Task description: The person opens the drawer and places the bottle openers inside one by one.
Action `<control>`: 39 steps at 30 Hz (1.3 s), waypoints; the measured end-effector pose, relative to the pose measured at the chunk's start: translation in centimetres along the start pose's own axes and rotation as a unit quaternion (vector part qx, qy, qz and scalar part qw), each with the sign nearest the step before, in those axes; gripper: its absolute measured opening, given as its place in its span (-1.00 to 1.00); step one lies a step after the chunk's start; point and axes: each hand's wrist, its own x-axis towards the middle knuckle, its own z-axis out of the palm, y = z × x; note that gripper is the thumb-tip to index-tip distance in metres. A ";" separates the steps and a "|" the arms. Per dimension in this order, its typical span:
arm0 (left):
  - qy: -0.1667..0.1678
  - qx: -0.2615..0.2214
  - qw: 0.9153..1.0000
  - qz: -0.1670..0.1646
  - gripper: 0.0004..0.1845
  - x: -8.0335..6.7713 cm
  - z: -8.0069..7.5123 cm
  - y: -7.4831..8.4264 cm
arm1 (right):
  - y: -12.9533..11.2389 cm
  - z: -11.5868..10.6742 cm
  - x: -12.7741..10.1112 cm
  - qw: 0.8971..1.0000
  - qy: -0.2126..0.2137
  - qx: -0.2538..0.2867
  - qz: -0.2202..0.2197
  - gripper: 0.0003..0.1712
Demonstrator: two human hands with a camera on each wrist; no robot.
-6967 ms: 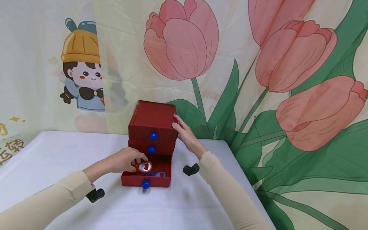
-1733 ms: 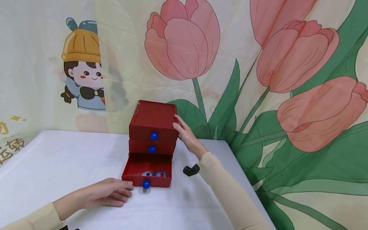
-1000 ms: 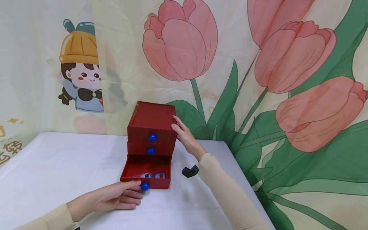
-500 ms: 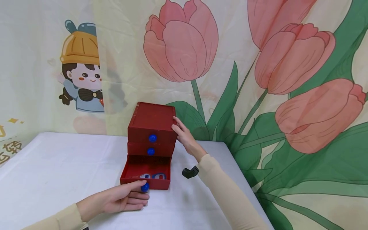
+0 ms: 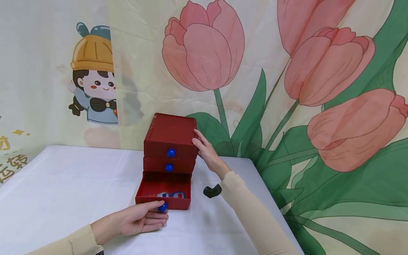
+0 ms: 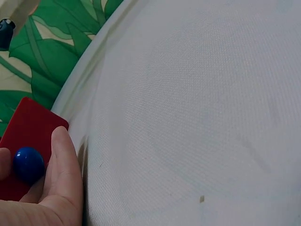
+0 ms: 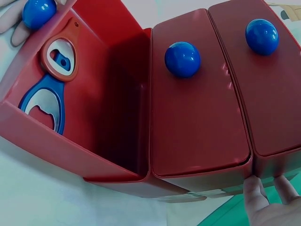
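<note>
A red chest of three drawers (image 5: 172,129) stands on the table, its bottom drawer (image 5: 181,203) pulled out. My left hand (image 5: 137,217) is at that drawer's blue round knob (image 5: 163,207), pinching it between thumb and index finger while the other fingers stretch out below. In the left wrist view the knob (image 6: 29,165) sits between thumb and fingers. My right hand (image 5: 208,154) rests straight fingers on the chest's right side near the top. Inside the drawer, a red bottle opener (image 7: 69,51) and a blue bottle opener (image 7: 59,89) lie near the front wall.
The middle drawer (image 5: 156,163) and top drawer (image 5: 156,148) are closed, each with a blue knob. A white cloth (image 5: 92,177) covers the table. Behind it hangs a backdrop (image 5: 204,53) with printed tulips and a cartoon figure.
Seven seconds ago my left hand was inside the drawer at the red bottle opener. It has since let go, come out and moved right along the drawer front to the knob. The right hand stays put.
</note>
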 end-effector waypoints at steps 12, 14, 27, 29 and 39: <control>0.016 -0.010 1.000 -0.008 -0.35 0.4 0.6 0.4 | 0.0 0.0 -0.2 1.000 0.003 0.002 0.002 -0.28; 0.019 -0.010 1.000 -0.005 -0.35 0.4 0.6 0.4 | 0.0 0.0 -0.2 1.000 0.003 0.003 0.005 -0.29; 0.020 -0.005 1.000 0.005 -0.34 0.7 0.9 0.7 | 0.1 0.1 -0.1 1.000 -0.002 0.003 0.002 -0.29; 0.021 -0.006 1.000 0.005 -0.34 0.7 0.9 0.7 | 0.1 0.1 -0.1 1.000 -0.003 0.003 0.002 -0.29; 0.029 -0.006 1.000 0.010 -0.36 0.7 1.0 0.9 | -0.2 0.2 -0.2 1.000 0.000 0.001 -0.002 -0.29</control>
